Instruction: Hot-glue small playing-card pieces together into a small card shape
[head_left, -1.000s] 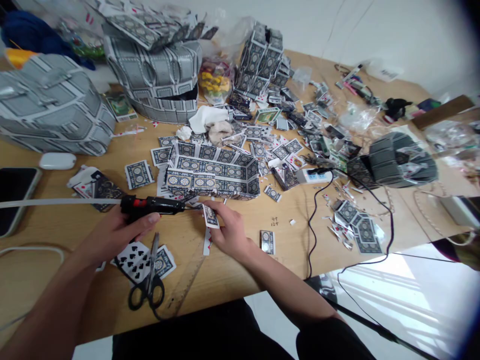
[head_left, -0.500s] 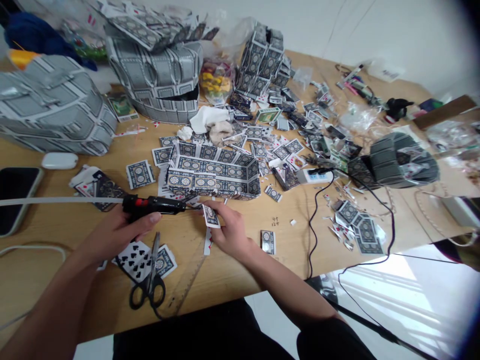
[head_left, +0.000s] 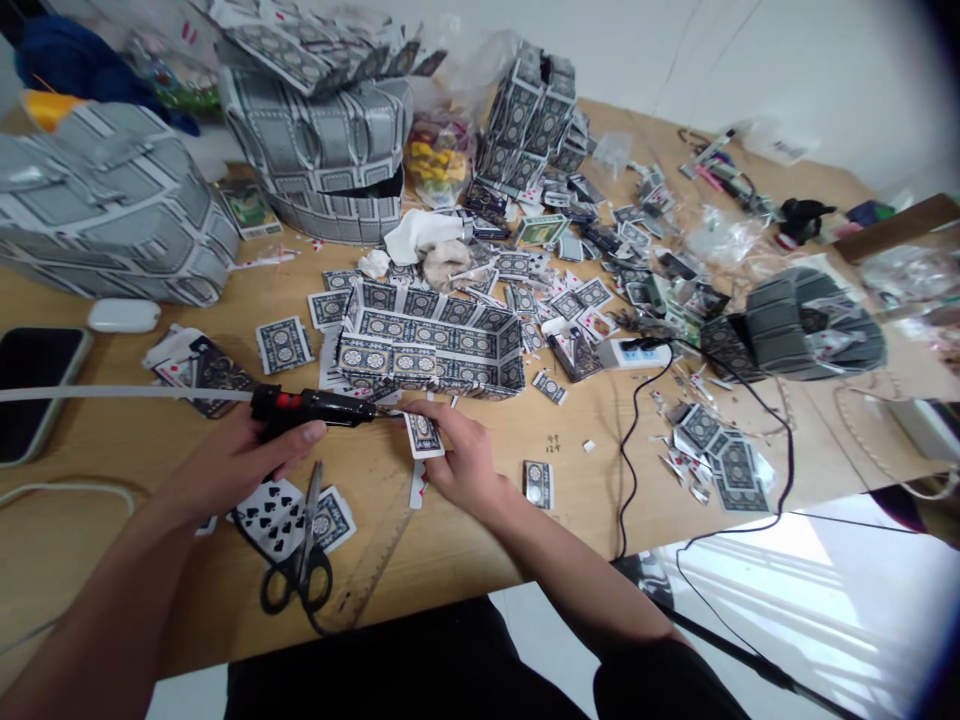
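Observation:
My left hand (head_left: pixel 240 462) grips a black glue gun (head_left: pixel 315 408) with a white glue stick (head_left: pixel 120 394) sticking out to the left. Its nozzle points right at a small folded playing-card piece (head_left: pixel 422 434), which my right hand (head_left: pixel 459 458) pinches just above the wooden table (head_left: pixel 480 540). Right behind them stands an open rectangular box built from blue-backed cards (head_left: pixel 431 345).
Scissors (head_left: pixel 300 570), a clear ruler (head_left: pixel 375 570) and loose cards (head_left: pixel 274 515) lie near the front edge. A phone (head_left: pixel 34 385) and white case (head_left: pixel 124 315) sit left. Large grey card models (head_left: pixel 112 215) stand behind. A power strip (head_left: pixel 626 352) with black cords, and card scraps, lie right.
Hands, glue gun and card piece keep nearly the same pose; the view has shifted slightly.

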